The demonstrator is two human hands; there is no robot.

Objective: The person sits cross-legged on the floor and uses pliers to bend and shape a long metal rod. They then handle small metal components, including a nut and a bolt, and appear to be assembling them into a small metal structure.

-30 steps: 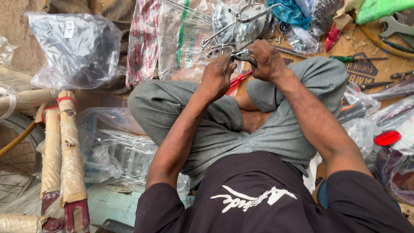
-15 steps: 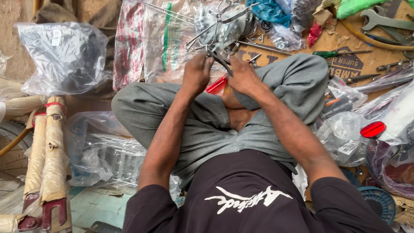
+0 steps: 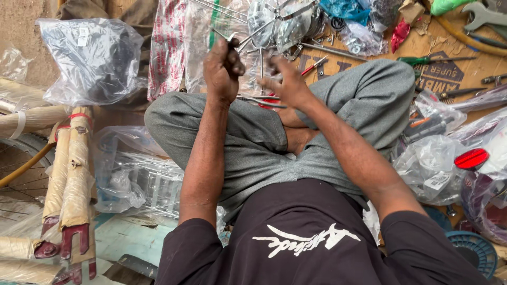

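Clear plastic bag (image 3: 87, 60) at upper left; paper-wrapped red fork (image 3: 71, 184) lower left. Left hand (image 3: 223, 68) top centre, grip fisted around thin metal rods (image 3: 248, 34). Right hand (image 3: 288, 84) just beside, blurred, fingers spread wide near red-handled pliers (image 3: 264, 100) across grey-trousered lap. Red reflector (image 3: 471, 158) far right.

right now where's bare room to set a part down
Bare cardboard shows between the green-handled screwdriver and the yellow hose. Bare floor lies left of the big plastic bag. It is crowded around both hands and by the red reflector.
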